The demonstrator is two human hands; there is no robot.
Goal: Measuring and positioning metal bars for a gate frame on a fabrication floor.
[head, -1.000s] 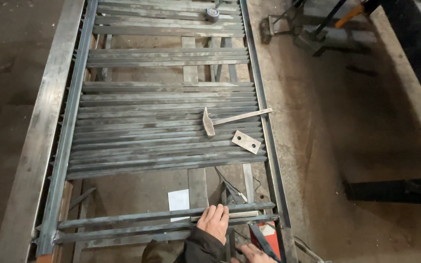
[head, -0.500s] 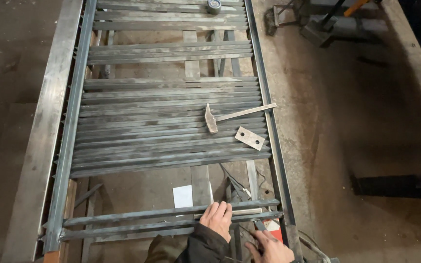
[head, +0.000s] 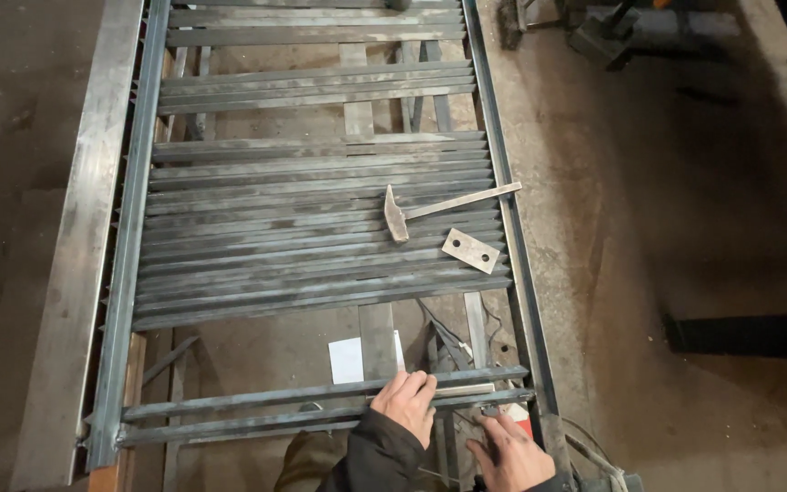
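We saw the left hand (head: pixel 407 404) resting on a thin steel slat (head: pixel 321 394) at the near end of the steel frame (head: pixel 129 273), its grip loosely closed over the bar, fingers curled on top. The right hand (head: pixel 512 453) hovered just right of it, grip apart, holding nothing. We judged steady downward pressure would keep the slat seated. A white paper slip (head: pixel 348 360) lay just beyond the grip; a hammer (head: pixel 439 208) and drilled plate (head: pixel 470 250) farther off.
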